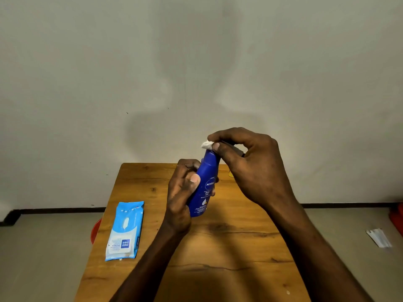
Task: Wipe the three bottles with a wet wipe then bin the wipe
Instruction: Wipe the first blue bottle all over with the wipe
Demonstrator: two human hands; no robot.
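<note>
A blue lotion bottle is held tilted above the wooden table. My left hand grips its lower body from the left. My right hand is over the bottle's top and pinches a small white wet wipe against the cap between thumb and forefinger. The cap itself is mostly hidden under my fingers. A small yellow bit shows behind my right hand; I cannot tell what it is.
A blue pack of wet wipes lies flat on the table's left side. A red round object sits on the floor by the table's left edge. White paper lies on the floor at right, with something red at the far right edge.
</note>
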